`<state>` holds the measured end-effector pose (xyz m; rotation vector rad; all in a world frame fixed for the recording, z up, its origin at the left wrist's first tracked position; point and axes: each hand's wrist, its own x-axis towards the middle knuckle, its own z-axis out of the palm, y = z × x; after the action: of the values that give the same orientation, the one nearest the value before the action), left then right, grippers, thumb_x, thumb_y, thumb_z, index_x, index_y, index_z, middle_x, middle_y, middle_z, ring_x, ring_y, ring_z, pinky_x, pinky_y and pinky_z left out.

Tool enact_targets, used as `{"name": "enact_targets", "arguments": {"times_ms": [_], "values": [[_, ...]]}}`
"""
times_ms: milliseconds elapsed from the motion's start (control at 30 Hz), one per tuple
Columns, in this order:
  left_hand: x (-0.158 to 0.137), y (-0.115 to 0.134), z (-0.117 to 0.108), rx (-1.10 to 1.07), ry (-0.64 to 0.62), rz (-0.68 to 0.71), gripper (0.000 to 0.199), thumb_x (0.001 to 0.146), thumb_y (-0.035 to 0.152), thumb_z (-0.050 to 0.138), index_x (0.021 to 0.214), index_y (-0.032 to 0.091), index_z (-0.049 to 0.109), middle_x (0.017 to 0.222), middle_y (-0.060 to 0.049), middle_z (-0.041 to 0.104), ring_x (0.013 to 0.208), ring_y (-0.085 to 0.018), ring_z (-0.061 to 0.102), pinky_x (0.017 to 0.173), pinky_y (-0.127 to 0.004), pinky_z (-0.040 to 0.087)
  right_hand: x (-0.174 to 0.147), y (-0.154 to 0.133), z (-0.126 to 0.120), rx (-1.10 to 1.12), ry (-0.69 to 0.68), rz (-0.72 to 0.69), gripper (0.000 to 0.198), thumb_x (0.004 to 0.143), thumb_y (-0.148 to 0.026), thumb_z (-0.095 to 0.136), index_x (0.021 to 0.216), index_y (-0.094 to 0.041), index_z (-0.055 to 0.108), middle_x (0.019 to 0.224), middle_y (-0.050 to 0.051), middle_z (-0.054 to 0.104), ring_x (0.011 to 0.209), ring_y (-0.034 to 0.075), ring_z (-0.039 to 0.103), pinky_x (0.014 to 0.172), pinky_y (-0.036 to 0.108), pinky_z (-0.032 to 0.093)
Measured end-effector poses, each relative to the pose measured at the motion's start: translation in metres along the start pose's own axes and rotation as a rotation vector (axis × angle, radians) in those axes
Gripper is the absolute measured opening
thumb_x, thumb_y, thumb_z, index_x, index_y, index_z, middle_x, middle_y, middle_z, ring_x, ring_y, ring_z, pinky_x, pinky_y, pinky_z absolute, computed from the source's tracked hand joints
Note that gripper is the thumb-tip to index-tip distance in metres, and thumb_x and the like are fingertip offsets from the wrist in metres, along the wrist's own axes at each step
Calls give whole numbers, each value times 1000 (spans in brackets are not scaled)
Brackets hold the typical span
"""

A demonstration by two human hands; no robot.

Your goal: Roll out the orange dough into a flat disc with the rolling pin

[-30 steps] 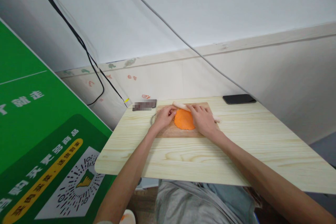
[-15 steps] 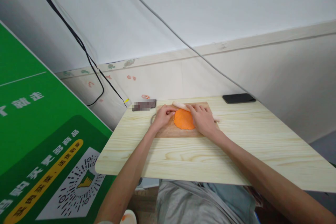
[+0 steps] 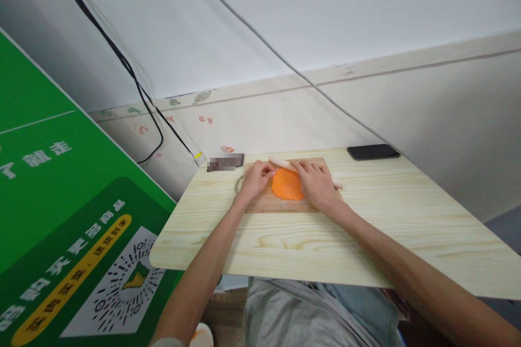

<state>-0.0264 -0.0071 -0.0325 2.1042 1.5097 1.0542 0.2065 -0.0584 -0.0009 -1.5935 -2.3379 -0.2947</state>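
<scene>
A flat round of orange dough (image 3: 286, 185) lies on a wooden board (image 3: 268, 206). My left hand (image 3: 257, 178) is closed, its thumb and fingers pinching at the upper left edge of the dough. My right hand (image 3: 318, 184) lies over a pale wooden rolling pin (image 3: 280, 161), fingers bent across it. The pin slants along the far right side of the dough, and its thin handle shows beyond the hand. The right part of the dough is hidden under my right hand.
A black phone (image 3: 373, 152) rests at the table's far right edge. Another dark flat item (image 3: 225, 161), partly blurred out, lies at the back left. A metal ring handle (image 3: 238, 184) sits at the board's left. Cables (image 3: 260, 40) hang along the wall; a green sign (image 3: 81, 195) stands left.
The view has shifted slightly. Both hands, the dough and the rolling pin keep nearly the same positions relative to the board.
</scene>
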Motion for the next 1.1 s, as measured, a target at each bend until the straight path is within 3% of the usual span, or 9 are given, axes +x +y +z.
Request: {"name": "enact_targets", "arguments": {"times_ms": [300, 500, 733, 1100], "values": [[-5, 8, -3, 50, 65, 13, 20, 98, 11, 66, 94, 21, 83, 95, -4, 76, 94, -20, 69, 92, -33, 55, 0, 2, 3, -16, 4, -10, 52, 108, -12, 40, 158, -21, 56, 149, 15, 67, 127, 29, 61, 101, 41, 39], [-16, 19, -6, 15, 95, -2, 38, 88, -4, 58, 95, 21, 87, 101, -5, 79, 92, -18, 71, 90, -31, 58, 0, 2, 1, -14, -11, -7, 53, 109, -13, 39, 159, -21, 55, 149, 15, 67, 127, 30, 61, 102, 42, 39], [-22, 30, -9, 74, 154, -67, 36, 86, -4, 60, 87, 19, 87, 91, -5, 77, 85, -18, 70, 87, -32, 58, 0, 1, -1, -12, -33, -11, 56, 108, -12, 40, 161, -21, 53, 148, 16, 68, 127, 31, 62, 102, 42, 40], [-25, 20, -10, 52, 38, -17, 44, 88, -4, 54, 98, 21, 89, 102, -6, 79, 99, -19, 72, 98, -34, 59, -1, 0, -2, -2, -28, -2, 54, 108, -12, 40, 159, -21, 55, 146, 16, 68, 127, 31, 61, 101, 42, 39]]}}
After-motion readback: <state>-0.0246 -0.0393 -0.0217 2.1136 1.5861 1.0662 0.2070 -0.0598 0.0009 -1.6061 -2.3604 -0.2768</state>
